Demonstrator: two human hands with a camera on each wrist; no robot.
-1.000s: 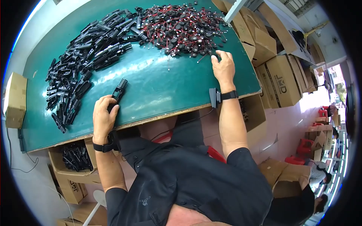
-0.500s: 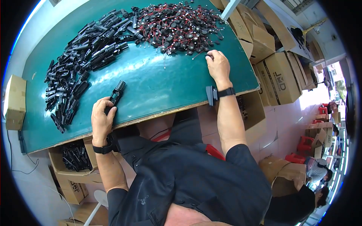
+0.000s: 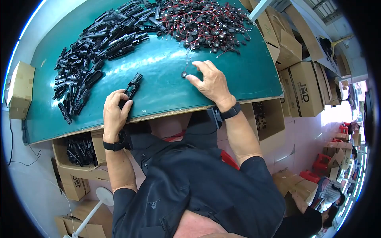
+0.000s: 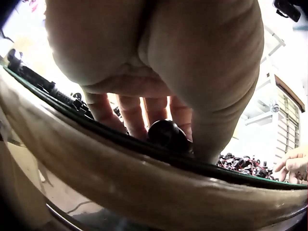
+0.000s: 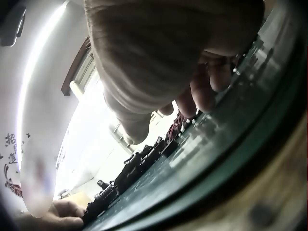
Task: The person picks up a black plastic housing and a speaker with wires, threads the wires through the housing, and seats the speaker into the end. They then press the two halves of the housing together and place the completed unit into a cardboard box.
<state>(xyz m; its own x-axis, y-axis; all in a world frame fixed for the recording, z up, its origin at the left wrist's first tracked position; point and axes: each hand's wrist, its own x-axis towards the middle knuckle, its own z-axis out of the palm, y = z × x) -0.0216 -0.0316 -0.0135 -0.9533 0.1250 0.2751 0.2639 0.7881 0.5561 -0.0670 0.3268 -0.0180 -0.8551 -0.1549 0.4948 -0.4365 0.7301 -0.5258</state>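
My left hand [image 3: 115,110] rests at the front edge of the green table [image 3: 166,89], thumb and fingers round the near end of a black ribbed plastic housing [image 3: 135,83]. Its ribbed end points away from me; the left wrist view shows its round dark end [image 4: 162,133] under the palm. To the right, my right hand [image 3: 213,84] is low over the tabletop with thumb and fingers spread apart. Right at its thumb tip lies a small black disc [image 3: 184,74] with thin wire. In the right wrist view the right hand's fingertips [image 5: 204,102] hang close above the table.
A heap of similar black housings [image 3: 103,39] covers the table's far left. Beside it spreads a pile of black discs with red wires [image 3: 204,23]. A carton [image 3: 20,90] stands at the left edge. Boxes [image 3: 302,89] are stacked right of the table.
My right hand has come from the disc pile's near edge toward me and leftward, its fingers spreading. A black disc now lies by its thumb. The left hand keeps its hold on the housing.
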